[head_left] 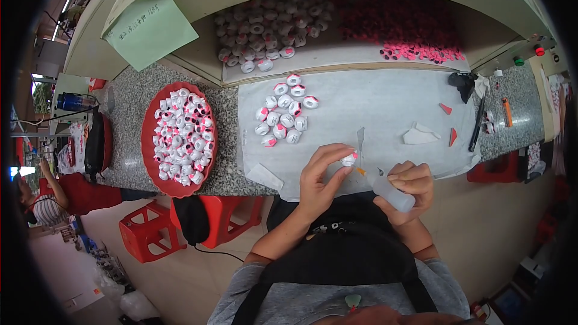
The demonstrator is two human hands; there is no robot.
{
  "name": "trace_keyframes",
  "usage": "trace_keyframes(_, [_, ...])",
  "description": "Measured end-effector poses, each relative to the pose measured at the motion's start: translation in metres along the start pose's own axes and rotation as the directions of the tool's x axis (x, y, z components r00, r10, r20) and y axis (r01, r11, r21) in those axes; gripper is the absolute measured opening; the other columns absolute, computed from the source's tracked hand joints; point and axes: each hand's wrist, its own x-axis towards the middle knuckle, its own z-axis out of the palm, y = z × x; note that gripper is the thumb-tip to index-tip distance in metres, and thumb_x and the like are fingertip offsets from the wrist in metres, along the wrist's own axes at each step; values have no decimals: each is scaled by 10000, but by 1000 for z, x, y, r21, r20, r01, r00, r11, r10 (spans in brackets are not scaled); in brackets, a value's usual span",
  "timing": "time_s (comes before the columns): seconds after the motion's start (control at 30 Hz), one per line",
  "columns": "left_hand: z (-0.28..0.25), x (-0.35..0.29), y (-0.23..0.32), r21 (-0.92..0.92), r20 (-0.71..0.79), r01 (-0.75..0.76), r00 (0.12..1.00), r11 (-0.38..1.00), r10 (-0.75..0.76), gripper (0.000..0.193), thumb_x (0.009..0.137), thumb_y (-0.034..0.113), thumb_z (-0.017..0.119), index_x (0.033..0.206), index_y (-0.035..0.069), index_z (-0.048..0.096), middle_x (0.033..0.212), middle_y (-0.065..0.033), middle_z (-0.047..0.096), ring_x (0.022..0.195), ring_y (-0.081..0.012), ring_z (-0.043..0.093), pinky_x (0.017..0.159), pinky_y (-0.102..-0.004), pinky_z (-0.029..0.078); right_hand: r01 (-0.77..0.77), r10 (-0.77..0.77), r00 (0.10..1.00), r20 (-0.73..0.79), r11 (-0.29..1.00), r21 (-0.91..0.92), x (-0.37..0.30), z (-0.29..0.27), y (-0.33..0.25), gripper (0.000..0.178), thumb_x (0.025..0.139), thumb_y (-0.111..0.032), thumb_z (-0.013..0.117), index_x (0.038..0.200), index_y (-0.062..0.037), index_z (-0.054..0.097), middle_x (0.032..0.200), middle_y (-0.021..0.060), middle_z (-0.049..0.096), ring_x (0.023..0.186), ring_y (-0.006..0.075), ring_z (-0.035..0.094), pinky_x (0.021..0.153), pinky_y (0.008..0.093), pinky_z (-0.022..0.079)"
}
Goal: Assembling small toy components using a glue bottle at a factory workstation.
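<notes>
Above the near edge of the white paper sheet [373, 102], my left hand [320, 180] pinches a small white-and-pink plastic piece [349, 158] between thumb and fingers. My right hand [412, 189] is wrapped round a translucent squeeze bottle [392, 194], tilted with its narrow tip towards the left hand. Tip and piece are apart. A thin grey blade-like strip [360, 138] and a small orange bit [361, 171] lie just beyond and between the hands. Several similar white-and-pink pieces [285, 119] sit in a loose group to the left on the paper.
A red scalloped tray [146, 138] heaped with finished-looking pieces stands left. The shelf behind holds piled white parts [265, 30] and pink discs [421, 51]. Paper scraps [420, 135], a black pen-like tool [477, 125] and an orange cutter [507, 112] lie right. Red stools [150, 232] stand below.
</notes>
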Motion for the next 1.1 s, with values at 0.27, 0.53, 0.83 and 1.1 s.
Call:
trace_keyframes(0.27, [-18, 7, 6, -77, -164, 6, 986, 997, -18, 318, 680, -98, 510, 990, -36, 472, 1009, -108, 468, 932, -161, 457, 803, -248, 353, -163, 165, 986, -21, 982, 96, 22, -23, 7, 337, 593, 39, 632, 837, -34, 411, 834, 98, 445, 674, 148, 479, 626, 240, 402])
trace_keyframes(0.53, [-42, 5, 10, -197, -316, -10, 947, 980, -53, 364, 677, -101, 508, 1030, -27, 452, 980, -113, 510, 902, -148, 488, 758, -222, 375, -515, 539, 818, 199, 841, -164, 101, -32, 72, 246, 665, 23, 547, 851, -30, 396, 764, 59, 458, 676, 131, 504, 555, 221, 421])
trace_keyframes(0.83, [-53, -2, 19, -207, -365, -33, 930, 978, -46, 335, 691, -89, 521, 1016, -35, 458, 964, -87, 499, 889, -135, 485, 766, -227, 377, 391, 64, 858, 509, 560, -730, 169, 0, 160, 262, 623, -42, 562, 883, -57, 541, 821, 139, 534, 781, 298, 510, 702, 337, 418])
trace_keyframes(1.1, [-52, -3, 11, -264, -371, -31, 926, 964, -72, 336, 697, -87, 519, 1022, -33, 452, 986, -88, 497, 892, -130, 485, 762, -214, 378, -218, 455, 850, 265, 762, -609, 140, 6, 86, 123, 690, -89, 557, 791, -26, 527, 667, 124, 539, 627, 257, 530, 635, 292, 421])
